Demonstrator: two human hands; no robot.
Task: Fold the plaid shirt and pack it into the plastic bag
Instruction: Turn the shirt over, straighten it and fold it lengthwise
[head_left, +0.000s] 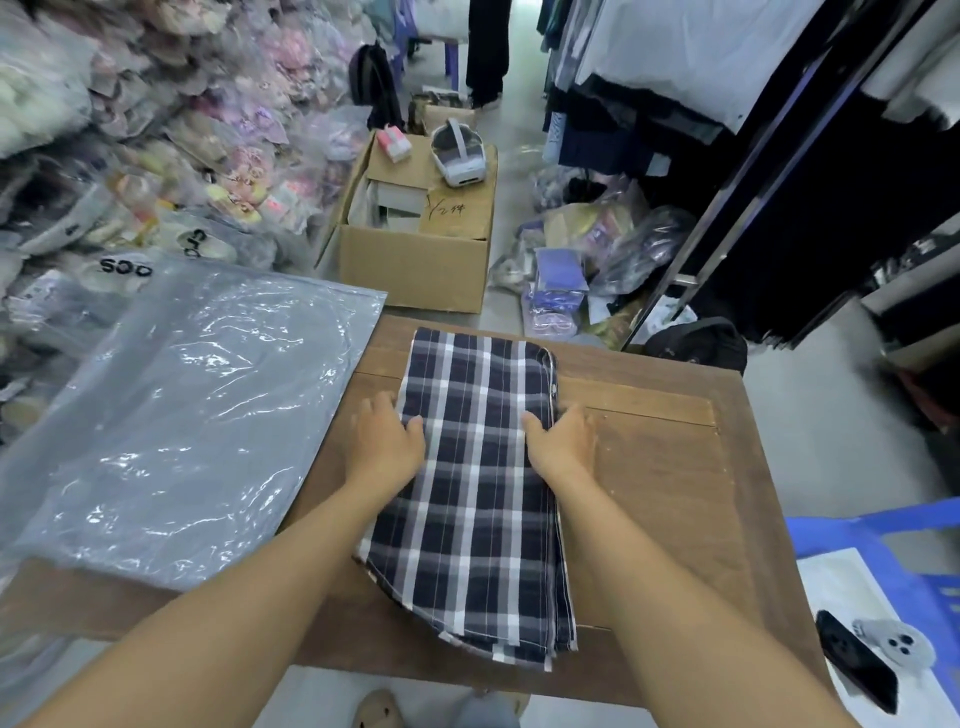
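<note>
Head view showed the plaid shirt lying lengthwise away from the person, the left hand and right hand pinching its side edges, the plastic bag just left of it.

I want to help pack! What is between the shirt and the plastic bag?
In the head view, only the left hand and bare wooden table lie between the plaid shirt and the plastic bag.

A brown wooden table is carrying a navy-and-white plaid shirt, folded into a long strip and lying down its middle. A large clear plastic bag is lying flat on the table's left side, overhanging the edge.
</note>
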